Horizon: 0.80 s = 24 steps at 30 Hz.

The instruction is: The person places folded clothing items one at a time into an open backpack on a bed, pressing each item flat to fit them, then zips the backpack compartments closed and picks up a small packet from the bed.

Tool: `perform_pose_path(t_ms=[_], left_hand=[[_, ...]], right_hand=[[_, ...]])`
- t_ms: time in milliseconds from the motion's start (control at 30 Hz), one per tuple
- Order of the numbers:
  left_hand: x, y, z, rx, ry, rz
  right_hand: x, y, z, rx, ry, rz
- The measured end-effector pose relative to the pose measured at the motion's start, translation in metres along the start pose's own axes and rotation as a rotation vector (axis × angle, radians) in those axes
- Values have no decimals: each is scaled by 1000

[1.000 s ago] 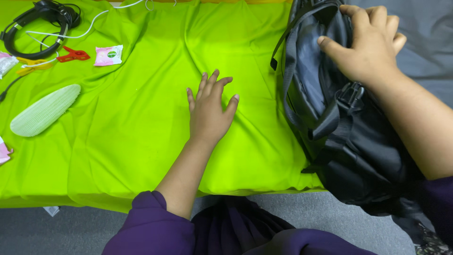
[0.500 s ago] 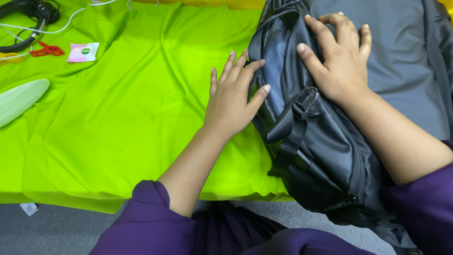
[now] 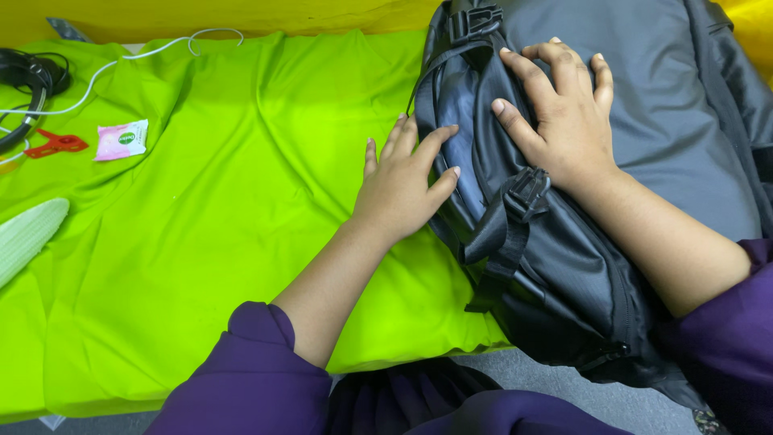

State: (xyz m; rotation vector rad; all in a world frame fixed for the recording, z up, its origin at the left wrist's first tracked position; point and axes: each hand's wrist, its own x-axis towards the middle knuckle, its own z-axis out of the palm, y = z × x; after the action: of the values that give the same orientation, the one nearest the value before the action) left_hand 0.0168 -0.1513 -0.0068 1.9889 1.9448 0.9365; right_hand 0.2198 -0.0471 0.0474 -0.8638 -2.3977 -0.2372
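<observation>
Nearest you, your purple sleeves (image 3: 241, 379) frame the bottom of the view, soft knit bunched at the forearms. Your left hand (image 3: 400, 181) lies palm down where the bright green cloth (image 3: 217, 225) meets the black backpack (image 3: 555, 266): the heel of the hand rests on the cloth, the fingers spread apart and laid flat against the bag's side panel, clamped on nothing. Your right hand (image 3: 564, 121) sits on top of the backpack, fingers open and slightly curled, pressing down on the dark fabric rather than gripping it.

The backpack lies on its side at the right end of the table, partly hanging past the cloth's front edge. Its material is a smooth, faintly shiny woven nylon, creased into soft folds, with a flat webbing strap and a hard plastic buckle (image 3: 527, 189) just below your right wrist. A greyer, matte panel (image 3: 644, 105) spreads beyond your right hand.

The cloth is thin and slick, rumpled into long shallow wrinkles. Farther left lie a pale ribbed oblong case (image 3: 28, 238), a small pink sachet (image 3: 121, 139), a red plastic clip (image 3: 55, 145), and at the far corner black headphones (image 3: 28, 80) with a white cable (image 3: 137, 52) looping away.
</observation>
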Motion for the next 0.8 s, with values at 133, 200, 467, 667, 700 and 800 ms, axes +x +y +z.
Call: perform_pose_path(t_ms=[133,200,467,667,700,800], left_hand=[[-3,-11,-3,3,-51,13],[-4,-15,-4,-5,-56,23],[-7,-27,-11,9,-98,49],[-5,-29,-13,26,-112,59],[-5,-29,-14,29,-113,59],[-5,-29,-12,22,-113,53]], right_hand=[[1,-8,1,-8,-2,3],[1,-11,2,-6,-4,7],[3,-19,4,-26,-19,14],[5,-20,5,-18,-18,28],[4,-20,5,-14,-19,32],[4,-19,6,-19,-10,23]])
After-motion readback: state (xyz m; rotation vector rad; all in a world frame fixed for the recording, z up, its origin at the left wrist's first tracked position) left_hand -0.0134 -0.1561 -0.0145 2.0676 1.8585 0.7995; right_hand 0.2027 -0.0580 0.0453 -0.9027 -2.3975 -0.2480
